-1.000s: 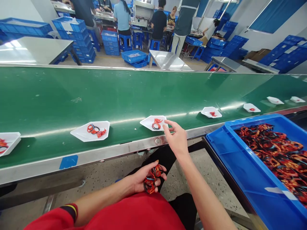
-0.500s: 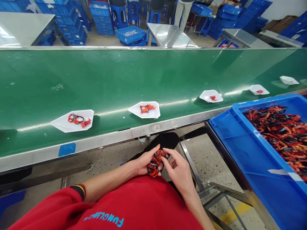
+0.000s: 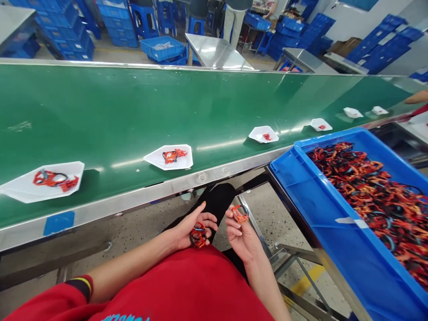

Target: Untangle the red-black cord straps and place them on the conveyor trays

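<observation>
My left hand (image 3: 195, 232) is curled around a bundle of orange-red and black looped cords (image 3: 198, 235) above my lap. My right hand (image 3: 240, 234) is apart from it, palm up, pinching a small orange-red loop (image 3: 240, 214) between thumb and fingers. The nearest thing to my hands is the steel edge of the green conveyor belt (image 3: 133, 111), which is a short way ahead. White paper trays (image 3: 169, 157) on the belt hold similar cord bundles. To my right stands a blue plastic crate (image 3: 290, 165), heaped with tangled orange and black loops (image 3: 368, 191).
A steel rail (image 3: 133, 194) runs along the belt's near side above a speckled floor. A co-worker's forearm (image 3: 416, 96) shows at the far right. Beyond the belt stand steel tables, stacked blue crates, blue stools and people.
My hands have parted, and my right hand now holds a small loop taken from the left-hand bundle. The view has swung right, so the trays sit further left.
</observation>
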A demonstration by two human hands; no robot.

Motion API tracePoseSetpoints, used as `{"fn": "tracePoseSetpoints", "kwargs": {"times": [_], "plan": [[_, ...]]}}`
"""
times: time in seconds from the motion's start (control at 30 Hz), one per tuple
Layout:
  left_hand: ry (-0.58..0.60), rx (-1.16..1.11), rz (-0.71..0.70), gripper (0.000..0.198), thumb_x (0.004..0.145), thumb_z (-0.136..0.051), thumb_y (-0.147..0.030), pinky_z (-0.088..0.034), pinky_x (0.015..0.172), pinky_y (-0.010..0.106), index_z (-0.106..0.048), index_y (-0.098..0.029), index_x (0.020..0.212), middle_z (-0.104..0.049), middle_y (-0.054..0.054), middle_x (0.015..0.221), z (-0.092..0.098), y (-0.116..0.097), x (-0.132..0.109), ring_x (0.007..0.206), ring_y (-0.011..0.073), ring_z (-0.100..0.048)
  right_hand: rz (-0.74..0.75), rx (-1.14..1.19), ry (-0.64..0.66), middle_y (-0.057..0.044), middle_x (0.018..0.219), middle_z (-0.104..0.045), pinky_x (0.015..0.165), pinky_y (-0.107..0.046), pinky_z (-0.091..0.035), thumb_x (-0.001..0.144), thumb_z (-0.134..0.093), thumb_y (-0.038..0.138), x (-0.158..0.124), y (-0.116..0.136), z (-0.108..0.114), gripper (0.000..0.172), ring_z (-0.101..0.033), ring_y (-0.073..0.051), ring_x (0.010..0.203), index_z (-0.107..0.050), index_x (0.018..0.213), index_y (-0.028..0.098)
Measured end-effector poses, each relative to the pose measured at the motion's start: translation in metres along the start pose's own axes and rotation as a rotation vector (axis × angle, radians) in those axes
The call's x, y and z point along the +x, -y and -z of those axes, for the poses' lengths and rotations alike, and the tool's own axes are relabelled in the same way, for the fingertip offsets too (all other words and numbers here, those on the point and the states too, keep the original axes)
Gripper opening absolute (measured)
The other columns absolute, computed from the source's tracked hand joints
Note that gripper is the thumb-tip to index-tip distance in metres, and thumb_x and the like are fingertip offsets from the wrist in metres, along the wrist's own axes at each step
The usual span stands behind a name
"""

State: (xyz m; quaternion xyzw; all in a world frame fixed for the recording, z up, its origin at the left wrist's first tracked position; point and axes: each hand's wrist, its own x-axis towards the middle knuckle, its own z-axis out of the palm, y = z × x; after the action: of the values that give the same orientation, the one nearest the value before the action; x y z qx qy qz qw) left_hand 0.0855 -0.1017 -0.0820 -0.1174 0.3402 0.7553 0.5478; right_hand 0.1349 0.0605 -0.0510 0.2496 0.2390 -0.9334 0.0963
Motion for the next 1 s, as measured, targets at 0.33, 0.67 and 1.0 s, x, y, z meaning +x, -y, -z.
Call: {"fn": "tracePoseSetpoints", "kwargs": {"times": [0.33,0.67,1.0], "plan": [[-0.036,-0.044,-0.004,0.051,0.081,-0.043,-0.062,-0.05,0.045,0.027,-0.061,-0.014,0.081,-0.062,0.005,0.071,0.006,0.002,0.004,0.047,0.0106,-0.051,-0.039,0.077,0.123,0.004,0.072,-0.048,0.037,-0.002,-0.035,0.066,-0.076,0.014,-0.003,-0.001,-0.003,0.025,-0.035,0.002,0.047,-0.061,0.086,0.015],[-0.081,-0.205,0.019,0.042,0.081,-0.051,-0.053,-0.05,0.048,0.027,-0.062,-0.012,0.08,-0.063,0.006,0.068,0.005,0.001,0.005,0.049,0.0122,-0.054,-0.055,0.074,0.156,0.004,0.069,-0.048,0.037,-0.002,-0.032,0.065,-0.078,0.018,-0.001,-0.001,-0.005,0.023,-0.034,0.003,0.046,-0.063,0.083,0.014],[-0.157,-0.407,-0.032,0.018,0.081,-0.059,-0.028,-0.052,0.083,0.042,-0.058,-0.013,0.071,-0.067,0.009,0.08,0.013,0.003,0.009,0.075,0.0179,-0.065,0.755,-0.963,-0.127,-0.003,0.075,-0.066,0.05,-0.02,-0.043,0.076,-0.065,0.035,0.047,0.066,-0.05,0.026,-0.049,-0.006,0.05,-0.068,0.093,0.015]]}}
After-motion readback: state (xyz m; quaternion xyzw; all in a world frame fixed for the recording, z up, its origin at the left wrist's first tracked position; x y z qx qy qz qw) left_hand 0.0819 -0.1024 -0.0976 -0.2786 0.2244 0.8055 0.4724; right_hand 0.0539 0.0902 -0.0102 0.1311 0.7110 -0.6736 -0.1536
